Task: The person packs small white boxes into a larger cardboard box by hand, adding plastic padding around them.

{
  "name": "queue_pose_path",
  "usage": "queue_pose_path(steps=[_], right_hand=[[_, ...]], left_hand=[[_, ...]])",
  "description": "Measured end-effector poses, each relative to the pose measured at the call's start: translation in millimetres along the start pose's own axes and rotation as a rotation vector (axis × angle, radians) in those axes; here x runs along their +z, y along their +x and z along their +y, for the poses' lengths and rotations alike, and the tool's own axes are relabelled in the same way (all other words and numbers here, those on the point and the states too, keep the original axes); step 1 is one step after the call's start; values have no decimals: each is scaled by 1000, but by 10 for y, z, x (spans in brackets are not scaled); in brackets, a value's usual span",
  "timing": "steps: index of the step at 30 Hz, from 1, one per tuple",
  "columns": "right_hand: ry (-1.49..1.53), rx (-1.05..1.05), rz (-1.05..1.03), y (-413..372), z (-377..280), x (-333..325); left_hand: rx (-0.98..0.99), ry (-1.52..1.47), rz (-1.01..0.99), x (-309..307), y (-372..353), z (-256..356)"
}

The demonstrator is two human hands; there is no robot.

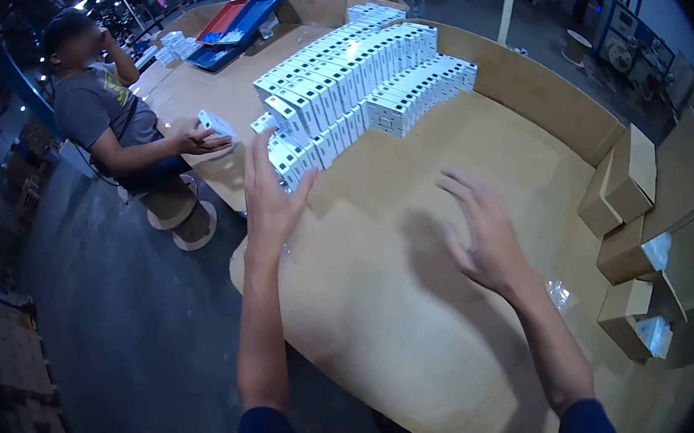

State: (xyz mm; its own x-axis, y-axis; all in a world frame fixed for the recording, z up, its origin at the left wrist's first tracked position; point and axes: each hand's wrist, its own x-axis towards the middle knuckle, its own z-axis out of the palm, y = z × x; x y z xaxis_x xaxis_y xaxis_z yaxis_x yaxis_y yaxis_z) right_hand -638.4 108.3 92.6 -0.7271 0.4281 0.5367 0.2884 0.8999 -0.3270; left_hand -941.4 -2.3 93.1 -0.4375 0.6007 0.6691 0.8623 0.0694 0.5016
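Stretched out with fingers pointing up, my left hand [271, 203] is open beside the near end of the stacked small white boxes [340, 73]. Its fingertips overlap the front boxes in view; whether they touch cannot be told. My right hand [489, 240] is above the cardboard-covered table [387, 280], fingers apart and slightly curled, with nothing in it. Its shadow falls on the cardboard to the left. The white boxes stand in tight rows, some stacked on others, with a lower block [427, 94] on the right side.
At the left a seated person [111, 106] holds a white box [216, 125]. Blue tray [247, 26] and red tray [218, 24] lie at the back. Open cardboard boxes [618, 179] line the right side, some holding clear plastic [654, 335]. A crumpled plastic piece [558, 294] lies near my right wrist.
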Motion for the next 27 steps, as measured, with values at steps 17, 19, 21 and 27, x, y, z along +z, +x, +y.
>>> queue_pose_path(steps=[17, 19, 21, 27], right_hand=[[-239, -70, -280, 2128, -19, 1381], [-242, -60, -282, 2124, -23, 1377], [-249, -65, -284, 2115, -33, 1366], [-153, -18, -252, 2032, -127, 1253]], left_hand=[[-48, 125, -142, 180, 781, -792], [-36, 14, -56, 96, 584, -655], [-83, -188, 0, 9, 369, -410], [-203, -331, 12, -39, -199, -169]])
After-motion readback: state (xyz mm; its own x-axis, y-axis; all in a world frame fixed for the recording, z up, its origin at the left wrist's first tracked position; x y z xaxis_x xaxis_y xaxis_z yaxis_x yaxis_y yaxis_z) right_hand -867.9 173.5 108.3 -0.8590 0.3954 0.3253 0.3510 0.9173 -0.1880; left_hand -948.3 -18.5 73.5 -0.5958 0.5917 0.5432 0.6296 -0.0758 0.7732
